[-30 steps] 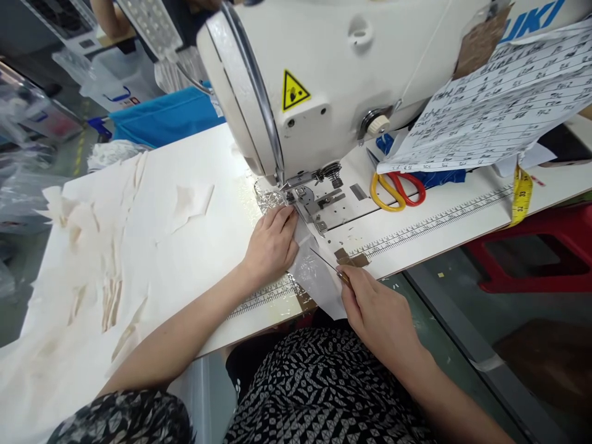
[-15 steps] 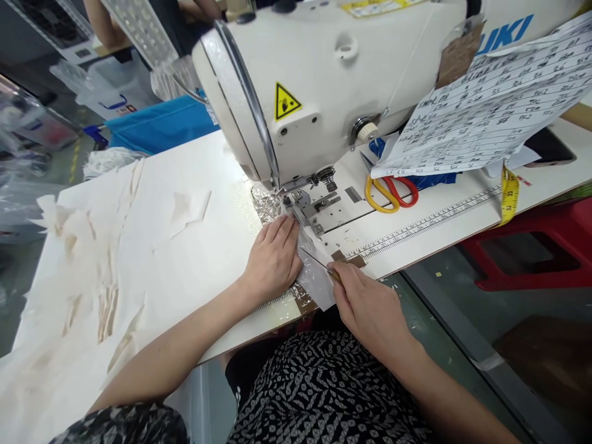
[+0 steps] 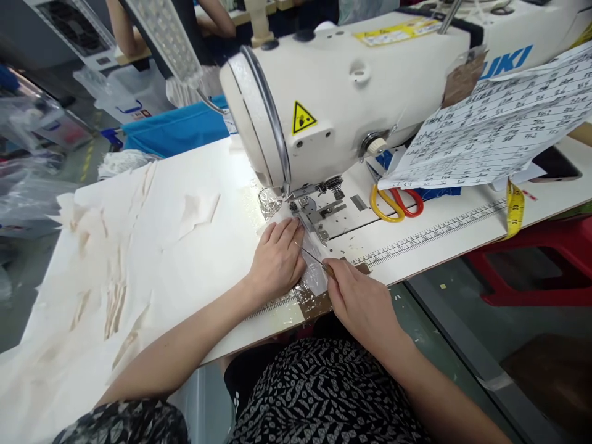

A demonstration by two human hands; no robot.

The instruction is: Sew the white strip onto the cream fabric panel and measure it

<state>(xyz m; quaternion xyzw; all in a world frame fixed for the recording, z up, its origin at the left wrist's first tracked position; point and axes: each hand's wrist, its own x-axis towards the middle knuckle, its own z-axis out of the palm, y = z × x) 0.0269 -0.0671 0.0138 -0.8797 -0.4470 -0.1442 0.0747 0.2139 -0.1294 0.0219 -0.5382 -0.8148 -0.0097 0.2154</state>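
White fabric (image 3: pixel 315 276) is lying at the near side of the sewing machine (image 3: pixel 333 111), on the desk (image 3: pixel 235 237), running up toward the needle area. The left hand (image 3: pixel 277 256) is pressing on it from above, fingers extended side by side and not curling around anything. The right hand (image 3: pixel 363 302) is clamping its fingers on the handle of a thin pointed tool (image 3: pixel 311 254), whose shaft is reaching left over the fabric; the tip appears to be touching the left hand's fingers, though glare is making that hard to confirm. Pale cloth pieces (image 3: pixel 95 265) are spreading across the left of the desk. Right of the needle area, scissors (image 3: pixel 398 214) with yellow and red handles are lying partly under a sheet of handwriting (image 3: pixel 485 132), and a yellow tape measure (image 3: pixel 515 209) is hanging over the near edge.
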